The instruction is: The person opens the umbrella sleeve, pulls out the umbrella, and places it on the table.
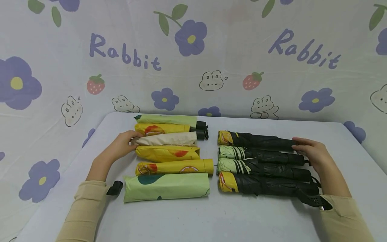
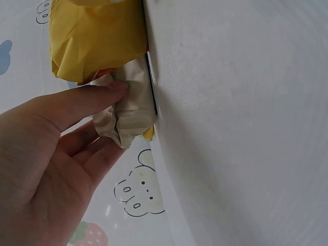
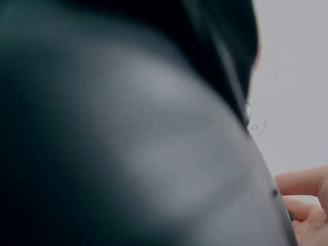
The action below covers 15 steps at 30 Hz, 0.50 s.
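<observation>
Two columns of folded umbrellas lie on the white table. In the left column my left hand [image 1: 123, 145] pinches the end of a beige umbrella [image 1: 169, 139], its thumb and fingers on the fabric, as the left wrist view also shows. A yellow umbrella [image 1: 167, 154] lies just in front of the beige one, another yellow umbrella [image 1: 178, 128] just behind. My right hand [image 1: 314, 153] is at the right end of the rearmost black umbrella [image 1: 260, 141], finger and thumb to either side of that end. In the right wrist view, dark blurred fabric [image 3: 128, 128] hides most of this hand.
A large light green umbrella [image 1: 167, 188] and a yellow orange-print umbrella [image 1: 178, 166] lie nearer the front left; a green one [image 1: 169, 119] is at the back. Several black umbrellas with patterned ends, such as the front one [image 1: 272, 185], fill the right column. A printed curtain [image 1: 229, 43] stands behind.
</observation>
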{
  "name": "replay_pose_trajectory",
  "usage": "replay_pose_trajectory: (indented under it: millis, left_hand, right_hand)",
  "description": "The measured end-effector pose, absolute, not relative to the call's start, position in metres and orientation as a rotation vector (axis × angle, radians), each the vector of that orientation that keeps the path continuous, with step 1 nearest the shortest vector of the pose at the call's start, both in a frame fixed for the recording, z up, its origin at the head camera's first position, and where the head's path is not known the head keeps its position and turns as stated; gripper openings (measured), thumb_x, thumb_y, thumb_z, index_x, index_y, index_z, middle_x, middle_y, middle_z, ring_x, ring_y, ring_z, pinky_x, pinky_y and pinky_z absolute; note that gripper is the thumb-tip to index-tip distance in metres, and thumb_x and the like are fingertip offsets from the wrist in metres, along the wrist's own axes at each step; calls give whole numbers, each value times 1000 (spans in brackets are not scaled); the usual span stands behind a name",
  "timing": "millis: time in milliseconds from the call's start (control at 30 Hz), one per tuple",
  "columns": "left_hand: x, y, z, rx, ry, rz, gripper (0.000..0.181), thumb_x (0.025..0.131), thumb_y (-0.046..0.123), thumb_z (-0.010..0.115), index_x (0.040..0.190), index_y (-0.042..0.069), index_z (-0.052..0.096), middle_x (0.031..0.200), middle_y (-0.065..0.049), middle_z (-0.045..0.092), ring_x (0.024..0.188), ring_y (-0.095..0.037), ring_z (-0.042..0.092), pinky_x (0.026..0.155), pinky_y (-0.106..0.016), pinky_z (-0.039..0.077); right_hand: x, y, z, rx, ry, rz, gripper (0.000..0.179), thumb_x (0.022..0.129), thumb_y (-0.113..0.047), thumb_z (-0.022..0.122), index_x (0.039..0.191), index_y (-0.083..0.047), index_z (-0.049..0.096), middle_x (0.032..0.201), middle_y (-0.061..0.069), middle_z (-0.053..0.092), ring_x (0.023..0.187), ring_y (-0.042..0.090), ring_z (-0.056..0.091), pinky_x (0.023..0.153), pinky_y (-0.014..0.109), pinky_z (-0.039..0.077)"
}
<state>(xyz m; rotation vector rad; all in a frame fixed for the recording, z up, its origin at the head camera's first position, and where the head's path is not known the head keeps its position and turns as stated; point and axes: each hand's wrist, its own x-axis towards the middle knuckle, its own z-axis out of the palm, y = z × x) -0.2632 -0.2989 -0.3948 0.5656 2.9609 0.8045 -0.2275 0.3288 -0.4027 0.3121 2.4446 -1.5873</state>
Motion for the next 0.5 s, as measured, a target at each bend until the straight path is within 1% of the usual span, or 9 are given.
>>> replay_pose_trajectory:
  millis: [67, 167, 233, 300, 367, 400, 433, 467, 500]
  left_hand:
    - [-264, -299, -395, 562, 2959, 803, 34, 88, -4, 62, 122, -4, 61, 121, -25, 62, 112, -39, 58, 98, -55, 49]
    - [-264, -300, -396, 557, 2956, 802, 34, 88, -4, 62, 122, -4, 61, 120, -25, 62, 112, -38, 58, 98, -55, 49]
    - [-264, -300, -396, 555, 2955, 800, 34, 88, -4, 62, 122, -4, 61, 121, -25, 62, 112, -38, 58, 98, -55, 49]
    - [-264, -299, -396, 555, 2954, 800, 34, 88, -4, 62, 122, -4, 61, 121, -25, 62, 112, -38, 58, 98, -55, 49]
    - [-264, -299, -396, 555, 2955, 800, 34, 88, -4, 62, 122, -4, 61, 121, -25, 62, 112, -38, 58, 98, -55, 49]
    - [-264, -299, -396, 556, 2955, 801, 34, 88, -4, 62, 122, -4, 61, 121, -25, 62, 113, -38, 58, 98, -55, 49]
    - [-264, -299, -396, 557, 2956, 802, 34, 88, -4, 62, 122, -4, 61, 121, -25, 62, 113, -38, 58, 98, -55, 49]
    - [-264, -300, -396, 559, 2956, 803, 34, 88, -4, 62, 122, -4, 61, 121, -25, 62, 113, -39, 58, 98, -55, 49]
    - [-264, -300, -396, 562, 2957, 803, 33, 88, -4, 62, 122, -4, 61, 121, -25, 62, 113, -39, 58, 98, -55, 49]
  right_hand:
    - [-228, 331, -402, 256, 2475, -1523, 70, 100, -31, 52, 154, -2, 19, 161, 27, 9, 145, 50, 16, 115, 71, 7]
    - [-230, 332, -403, 216, 2519, -1459, 73, 99, -34, 55, 154, -1, 20, 159, 29, 15, 142, 49, 23, 115, 66, 18]
    - [-231, 334, -403, 212, 2517, -1469, 76, 97, -38, 58, 153, 0, 24, 159, 28, 18, 144, 47, 22, 117, 63, 21]
    - [-231, 336, -404, 226, 2501, -1496, 78, 94, -42, 61, 152, -1, 28, 157, 24, 23, 146, 44, 19, 118, 60, 20]
    - [-232, 339, -405, 250, 2473, -1535, 78, 92, -43, 65, 151, -4, 33, 145, 15, 41, 148, 44, 13, 120, 59, 16]
    - [-232, 340, -405, 255, 2463, -1552, 76, 91, -44, 66, 150, -6, 36, 138, 6, 48, 148, 46, 9, 120, 59, 14]
    - [-232, 341, -405, 260, 2455, -1566, 74, 90, -44, 67, 149, -9, 39, 128, -4, 52, 149, 45, 8, 120, 59, 12]
    - [-232, 341, -405, 269, 2448, -1582, 69, 90, -44, 67, 147, -13, 44, 117, -16, 54, 149, 45, 9, 121, 58, 12]
    - [-232, 342, -406, 279, 2440, -1598, 63, 90, -44, 67, 144, -18, 49, 106, -26, 52, 149, 43, 10, 121, 57, 12]
